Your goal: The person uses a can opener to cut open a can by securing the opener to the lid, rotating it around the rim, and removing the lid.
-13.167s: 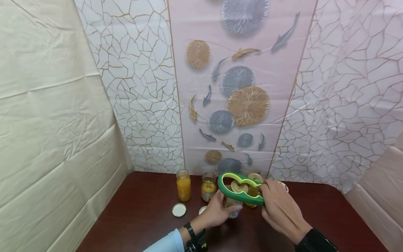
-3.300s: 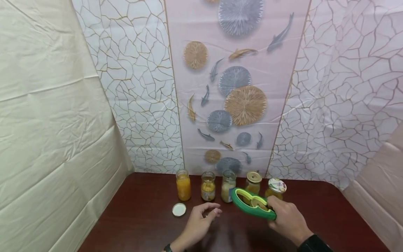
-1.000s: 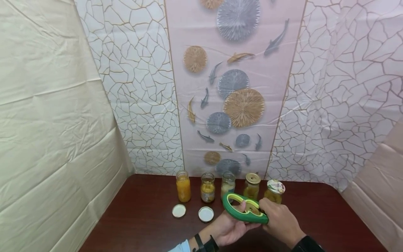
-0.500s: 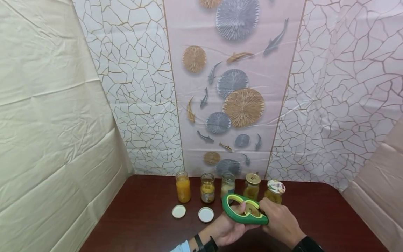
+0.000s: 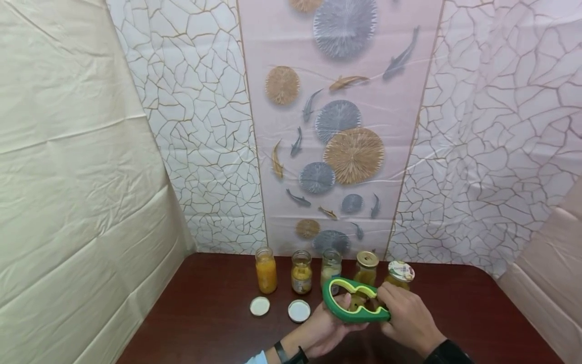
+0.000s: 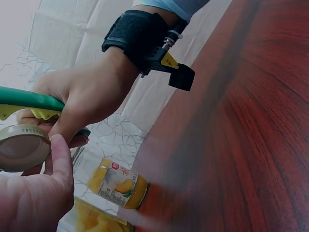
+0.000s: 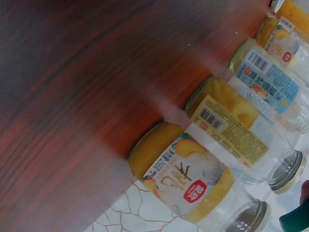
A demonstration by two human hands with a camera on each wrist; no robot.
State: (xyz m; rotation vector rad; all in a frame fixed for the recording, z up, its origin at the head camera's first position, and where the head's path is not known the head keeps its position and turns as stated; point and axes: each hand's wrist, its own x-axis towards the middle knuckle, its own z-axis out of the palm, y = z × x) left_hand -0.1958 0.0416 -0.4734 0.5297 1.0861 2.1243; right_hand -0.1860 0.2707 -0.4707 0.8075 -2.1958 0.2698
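Note:
My right hand grips a green jar opener with a scalloped yellow-green inner edge, held above the table. Under it, my left hand pinches a gold jar lid, its thumb showing through the opener's hole. From the left wrist view, the lid hangs just below the opener, hollow side visible. Behind the hands stands a row of glass jars. An orange-filled jar, a yellow-filled jar and a pale jar are uncapped. A gold-lidded jar and a printed-lid jar are capped.
Two loose lids, a left lid and a right lid, lie pale side up on the dark red-brown table. A patterned curtain hangs close behind the jars, and a cream cloth hangs at the left.
The pale jar, earlier gripped with its lid on, stands uncapped in the row. My left hand has come under the opener, and the gold lid has shifted slightly out of its grip.

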